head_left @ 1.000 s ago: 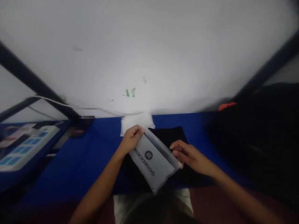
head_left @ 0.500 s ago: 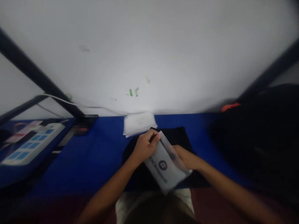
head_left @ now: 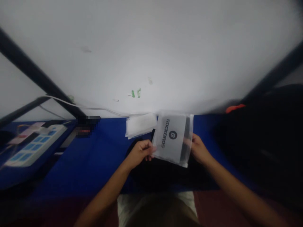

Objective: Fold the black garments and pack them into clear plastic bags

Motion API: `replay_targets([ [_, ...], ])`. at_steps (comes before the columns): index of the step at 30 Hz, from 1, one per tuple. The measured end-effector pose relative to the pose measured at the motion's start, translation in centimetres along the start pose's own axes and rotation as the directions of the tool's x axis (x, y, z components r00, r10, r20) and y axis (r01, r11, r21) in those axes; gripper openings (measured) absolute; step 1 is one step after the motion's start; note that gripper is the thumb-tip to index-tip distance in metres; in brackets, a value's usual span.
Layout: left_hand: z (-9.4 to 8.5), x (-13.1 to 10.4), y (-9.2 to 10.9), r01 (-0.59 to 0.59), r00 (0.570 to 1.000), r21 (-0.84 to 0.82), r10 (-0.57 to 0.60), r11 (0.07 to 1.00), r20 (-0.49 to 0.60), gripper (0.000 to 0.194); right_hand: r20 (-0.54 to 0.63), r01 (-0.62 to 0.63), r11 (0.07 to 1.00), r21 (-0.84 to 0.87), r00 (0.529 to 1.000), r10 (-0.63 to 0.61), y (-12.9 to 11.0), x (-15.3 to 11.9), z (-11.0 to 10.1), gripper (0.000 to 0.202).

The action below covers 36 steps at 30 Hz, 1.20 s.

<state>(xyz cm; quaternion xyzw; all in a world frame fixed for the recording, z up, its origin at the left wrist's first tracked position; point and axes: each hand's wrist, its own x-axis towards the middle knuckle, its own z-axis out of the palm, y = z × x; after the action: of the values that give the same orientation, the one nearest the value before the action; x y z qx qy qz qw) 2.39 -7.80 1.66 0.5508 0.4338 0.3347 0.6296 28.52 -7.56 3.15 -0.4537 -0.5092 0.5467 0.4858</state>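
Note:
A translucent plastic zip bag [head_left: 173, 134] printed ROCKBROS, with a round logo, is held up between my two hands. My left hand [head_left: 142, 154] pinches its lower left corner between thumb and fingers. At the bag's right edge, my right hand [head_left: 198, 147] grips the side near the slider strip, some fingers behind the clear film. Beneath both hands lies a black cloth-like item [head_left: 163, 178], partly covered by the bag. Just left of the bag, a stack of similar whitish bags [head_left: 141, 125] lies near the wall.
On the left stands a white power strip [head_left: 35, 146] with blue sockets. A white cable [head_left: 94, 108] runs along the wall [head_left: 151, 56]. A large black mass [head_left: 265, 142] fills the right, with an orange item [head_left: 235, 108] by it. The table [head_left: 94, 164] is blue.
The bag has turned and moved up and away from me, its print now facing up. My right hand has shifted from its opening to its right edge; my left hand has moved lower.

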Motion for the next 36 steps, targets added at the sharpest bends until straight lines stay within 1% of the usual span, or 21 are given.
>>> replay_targets([
  [2,-1.4,0.5,0.0,-0.026,0.989,-0.074,0.015,0.997,-0.145,0.032,-0.032,-0.055,0.995,0.084,0.998,0.058,-0.2,-0.1,-0.2,0.035],
  [4,-2.5,1.2,0.0,-0.071,0.957,-0.211,0.007,0.975,-0.289,0.031,-0.047,-0.112,0.984,0.138,0.992,0.12,-0.5,-0.4,-0.3,0.034],
  [6,-2.7,1.6,0.0,-0.138,0.919,-0.384,-0.027,0.913,-0.394,0.032,-0.047,-0.147,0.977,0.155,0.987,0.156,-0.7,-0.5,0.0,0.035],
  [7,-2.3,1.6,0.0,-0.165,0.913,-0.459,-0.042,0.873,-0.407,0.032,-0.047,-0.15,0.976,0.158,0.986,0.159,-0.7,-0.6,0.2,0.036],
  [8,-1.8,1.6,-0.1,-0.168,0.922,-0.515,-0.052,0.841,-0.385,0.033,-0.045,-0.148,0.976,0.158,0.987,0.157,-0.7,-0.6,0.4,0.037],
  [10,-0.4,1.2,-0.2,-0.09,0.964,-0.545,-0.064,0.833,-0.257,0.036,-0.042,-0.138,0.978,0.158,0.988,0.146,-0.6,-0.5,0.9,0.04],
  [12,0.7,0.9,-0.2,-0.005,0.986,-0.461,-0.071,0.887,-0.148,0.036,-0.033,-0.143,0.976,0.164,0.988,0.15,-0.6,-0.4,1.1,0.041],
  [13,0.8,0.9,-0.1,0.003,0.988,-0.398,-0.064,0.917,-0.14,0.035,-0.023,-0.155,0.973,0.172,0.987,0.161,-0.6,-0.4,1.1,0.04],
  [15,0.0,1.5,0.1,-0.048,0.976,-0.277,-0.014,0.96,-0.215,0.033,0.011,-0.184,0.966,0.181,0.983,0.185,-0.6,-0.4,0.9,0.039],
  [18,-3.5,3.1,0.7,-0.113,0.925,-0.066,0.08,0.991,-0.372,0.033,0.154,-0.247,0.961,0.126,0.962,0.227,-0.6,-0.6,0.2,0.038],
  [20,-6.3,4.3,0.8,-0.052,0.892,0.178,0.126,0.983,-0.434,0.035,0.307,-0.286,0.958,0.028,0.914,0.264,-0.6,-0.8,-0.3,0.035],
  [22,-8.7,5.2,0.7,-0.001,0.88,0.276,0.132,0.961,-0.457,0.034,0.428,-0.288,0.955,-0.07,0.856,0.29,-0.5,-1.0,-0.7,0.03],
  [23,-9.7,5.5,0.5,0.025,0.871,0.316,0.134,0.949,-0.472,0.033,0.458,-0.28,0.955,-0.102,0.838,0.295,-0.5,-1.1,-0.8,0.029],
  [25,-11.2,5.8,0.0,0.078,0.844,0.388,0.146,0.918,-0.516,0.03,0.463,-0.28,0.953,-0.118,0.833,0.302,-0.4,-1.2,-0.9,0.028],
  [27,-12.2,6.0,-0.7,0.152,0.811,0.471,0.162,0.869,-0.562,0.026,0.425,-0.317,0.945,-0.082,0.846,0.321,-0.4,-1.2,-1.1,0.029],
  [30,-13.0,5.9,-1.7,0.256,0.763,0.554,0.186,0.792,-0.619,0.021,0.357,-0.384,0.923,-0.008,0.861,0.361,-0.2,-1.2,-1.6,0.032],
  [31,-13.1,5.8,-2.0,0.271,0.756,0.593,0.214,0.758,-0.619,0.028,0.339,-0.396,0.918,0.008,0.865,0.37,-0.2,-1.1,-1.9,0.033],
  [32,-13.1,5.6,-2.4,0.268,0.762,0.647,0.254,0.714,-0.596,0.04,0.323,-0.403,0.915,0.017,0.868,0.377,-0.1,-1.1,-2.1,0.034],
  [33,-13.1,5.5,-2.7,0.244,0.783,0.71,0.298,0.661,-0.546,0.053,0.308,-0.407,0.913,0.022,0.872,0.381,0.0,-1.0,-2.3,0.034],
  [35,-13.0,5.3,-3.4,0.152,0.85,0.829,0.357,0.538,-0.387,0.076,0.287,-0.416,0.909,0.022,0.874,0.393,0.2,-1.0,-2.6,0.035],
  [36,-13.0,5.2,-3.6,0.101,0.882,0.87,0.361,0.483,-0.303,0.083,0.279,-0.421,0.907,0.022,0.873,0.399,0.3,-0.9,-2.7,0.035],
])
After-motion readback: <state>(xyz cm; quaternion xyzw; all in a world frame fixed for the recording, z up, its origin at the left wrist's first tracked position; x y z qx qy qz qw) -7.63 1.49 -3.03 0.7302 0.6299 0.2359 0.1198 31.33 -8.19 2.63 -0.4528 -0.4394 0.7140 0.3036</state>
